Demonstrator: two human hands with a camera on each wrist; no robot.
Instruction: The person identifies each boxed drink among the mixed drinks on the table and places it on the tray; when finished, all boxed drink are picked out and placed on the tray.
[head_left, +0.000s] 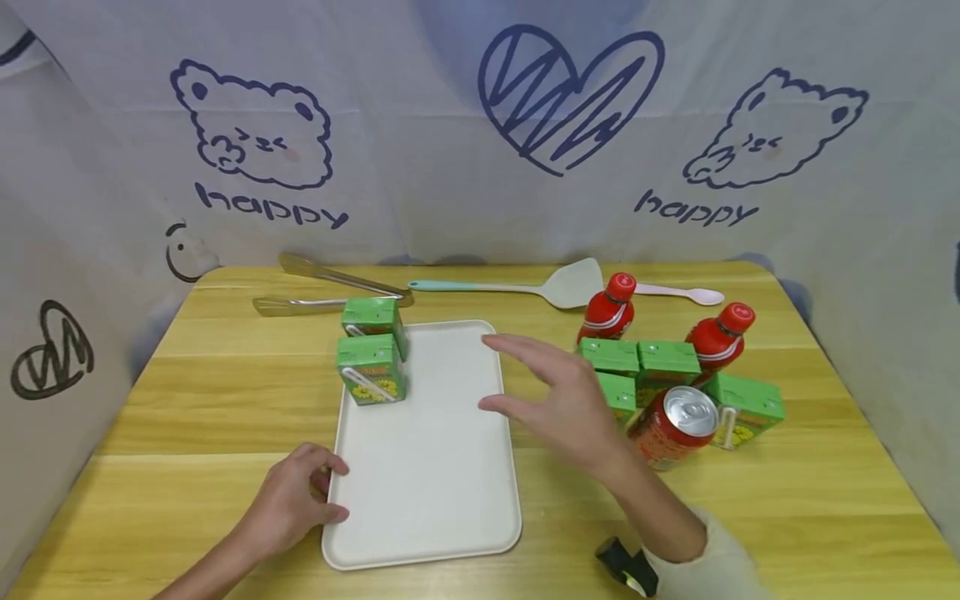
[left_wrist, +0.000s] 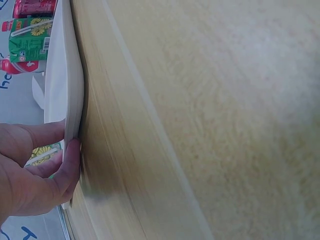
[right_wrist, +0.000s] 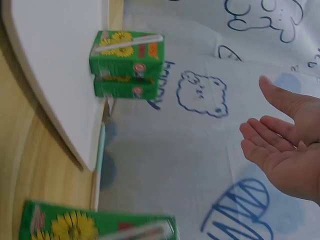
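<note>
A white rectangular tray [head_left: 435, 467] lies on the wooden table. My left hand [head_left: 296, 500] pinches its left rim; in the left wrist view the thumb and fingers [left_wrist: 72, 160] meet at the tray's edge. Two green juice boxes [head_left: 371, 371] with straws stand one behind the other in the tray's back left corner. Over the tray's right edge hovers my right hand [head_left: 562, 400], thumb and fingers spread apart and holding nothing. To the right of that hand stand several more green juice boxes [head_left: 669, 363], a red soda can [head_left: 675, 425] and two red-capped bottles [head_left: 607, 308].
Metal tongs [head_left: 330, 275] lie spread at the back left. Along the back edge are a spatula [head_left: 573, 283] with a teal handle and a pink spoon [head_left: 701, 295]. A white cloth [head_left: 420, 192] with drawings hangs behind the table.
</note>
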